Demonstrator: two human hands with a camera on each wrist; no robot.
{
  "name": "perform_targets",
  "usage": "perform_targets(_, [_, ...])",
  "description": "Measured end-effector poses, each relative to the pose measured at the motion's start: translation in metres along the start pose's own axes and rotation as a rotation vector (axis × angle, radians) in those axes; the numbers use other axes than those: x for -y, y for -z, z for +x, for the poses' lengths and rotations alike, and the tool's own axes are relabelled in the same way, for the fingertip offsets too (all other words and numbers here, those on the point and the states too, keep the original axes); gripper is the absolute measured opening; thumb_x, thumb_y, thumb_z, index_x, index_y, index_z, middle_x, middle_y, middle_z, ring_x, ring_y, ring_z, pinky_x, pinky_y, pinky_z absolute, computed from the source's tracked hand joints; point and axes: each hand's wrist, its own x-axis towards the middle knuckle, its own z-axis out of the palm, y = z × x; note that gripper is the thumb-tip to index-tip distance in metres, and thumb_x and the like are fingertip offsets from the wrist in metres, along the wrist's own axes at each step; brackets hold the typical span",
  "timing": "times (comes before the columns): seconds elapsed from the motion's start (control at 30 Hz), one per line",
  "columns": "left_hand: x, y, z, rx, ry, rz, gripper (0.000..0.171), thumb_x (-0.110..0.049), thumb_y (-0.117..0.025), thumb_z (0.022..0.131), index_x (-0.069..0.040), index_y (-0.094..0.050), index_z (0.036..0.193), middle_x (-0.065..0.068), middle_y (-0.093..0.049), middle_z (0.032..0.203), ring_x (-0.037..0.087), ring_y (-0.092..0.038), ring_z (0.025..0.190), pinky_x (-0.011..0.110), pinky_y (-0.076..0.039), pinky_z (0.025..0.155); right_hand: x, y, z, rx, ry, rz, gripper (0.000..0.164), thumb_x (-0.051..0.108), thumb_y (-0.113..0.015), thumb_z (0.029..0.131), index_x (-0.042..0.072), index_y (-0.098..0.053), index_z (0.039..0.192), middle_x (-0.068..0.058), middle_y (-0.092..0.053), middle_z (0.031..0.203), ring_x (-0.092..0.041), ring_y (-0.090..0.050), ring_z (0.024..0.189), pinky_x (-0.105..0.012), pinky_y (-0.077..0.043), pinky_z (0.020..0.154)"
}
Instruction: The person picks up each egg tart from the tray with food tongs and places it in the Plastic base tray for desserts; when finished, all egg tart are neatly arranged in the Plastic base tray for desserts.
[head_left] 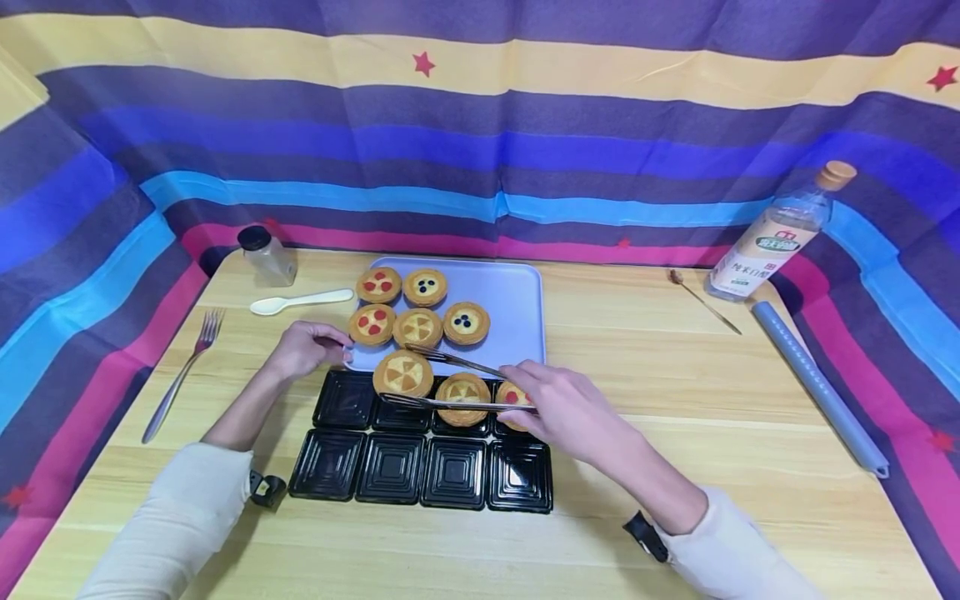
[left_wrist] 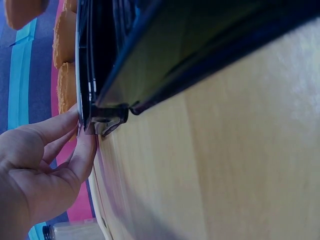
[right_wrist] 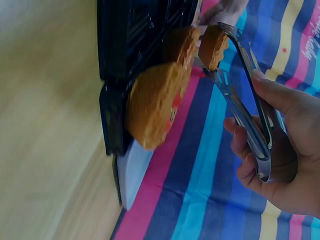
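Note:
In the head view my right hand (head_left: 570,408) grips metal tongs (head_left: 468,364). Between the tong tips is a tart (head_left: 402,371) with a wedge pattern, raised over the back row of a black compartment tray (head_left: 390,467); the right wrist view shows the held tart (right_wrist: 214,47) clear of the tray. Two tarts sit in that back row: a wedge-patterned one (head_left: 462,389) and a red-dotted one (head_left: 512,393), partly covered by the tongs. With thumb and fingers, my left hand (head_left: 303,350) pinches the near left corner of a lavender tray (head_left: 517,308). Several tarts lie on its left part.
Left of the trays are a fork (head_left: 187,367), a white spoon (head_left: 300,301) and a black-lidded jar (head_left: 267,258). On the right are a thin metal spoon (head_left: 705,302), a labelled bottle (head_left: 772,242) and a long grey-blue tube (head_left: 821,387). A striped cloth (head_left: 450,150) surrounds the table.

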Motion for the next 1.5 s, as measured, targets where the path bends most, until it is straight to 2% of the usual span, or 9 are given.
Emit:
perform_targets(0.2, [0.0, 0.001, 0.0, 0.004, -0.017, -0.001, 0.027, -0.005, -0.074, 0.079, 0.009, -0.068, 0.101, 0.015, -0.071, 0.087, 0.005, -0.06, 0.069, 0.023, -0.053, 0.065, 0.003, -0.01, 0.002, 0.005, 0.025, -0.019, 0.052, 0.04, -0.07, 0.083, 0.004, -0.062, 0.119, -0.004, -0.069, 0.101, -0.011, -0.063, 0.07, -0.029, -0.054, 0.064])
perform_targets(0.6, [0.002, 0.001, 0.001, 0.003, -0.019, -0.007, 0.025, -0.003, -0.073, 0.079, 0.009, -0.067, 0.101, 0.017, -0.071, 0.089, 0.006, -0.061, 0.069, 0.025, -0.054, 0.065, 0.008, -0.018, 0.0, 0.03, 0.047, -0.069, 0.053, 0.043, -0.068, 0.084, 0.002, -0.062, 0.118, -0.006, -0.069, 0.102, -0.016, -0.066, 0.075, -0.031, -0.055, 0.069])
perform_targets(0.9, [0.0, 0.002, 0.001, 0.008, -0.005, 0.002, 0.025, -0.004, -0.073, 0.08, 0.008, -0.068, 0.102, 0.016, -0.071, 0.089, 0.006, -0.06, 0.07, 0.024, -0.053, 0.066, 0.007, -0.022, -0.001, 0.015, 0.058, -0.082, 0.054, 0.041, -0.072, 0.081, 0.001, -0.062, 0.116, -0.005, -0.068, 0.097, -0.014, -0.063, 0.067, -0.028, -0.054, 0.063])
perform_targets(1.17, [0.001, 0.001, 0.001, 0.003, -0.017, -0.004, 0.025, -0.002, -0.073, 0.079, 0.01, -0.067, 0.101, 0.015, -0.071, 0.088, 0.005, -0.06, 0.069, 0.024, -0.054, 0.066, 0.008, -0.02, 0.0, 0.026, 0.049, -0.078, 0.054, 0.043, -0.071, 0.082, 0.002, -0.062, 0.117, -0.005, -0.068, 0.099, -0.014, -0.063, 0.069, -0.03, -0.054, 0.063])
perform_targets(1.5, [0.0, 0.001, 0.0, -0.001, -0.01, -0.002, 0.025, -0.004, -0.073, 0.08, 0.009, -0.068, 0.101, 0.016, -0.071, 0.089, 0.005, -0.06, 0.07, 0.023, -0.053, 0.066, 0.004, -0.008, 0.0, 0.004, 0.039, -0.015, 0.055, 0.039, -0.072, 0.081, 0.002, -0.061, 0.12, -0.004, -0.068, 0.098, -0.01, -0.061, 0.065, -0.026, -0.053, 0.061])
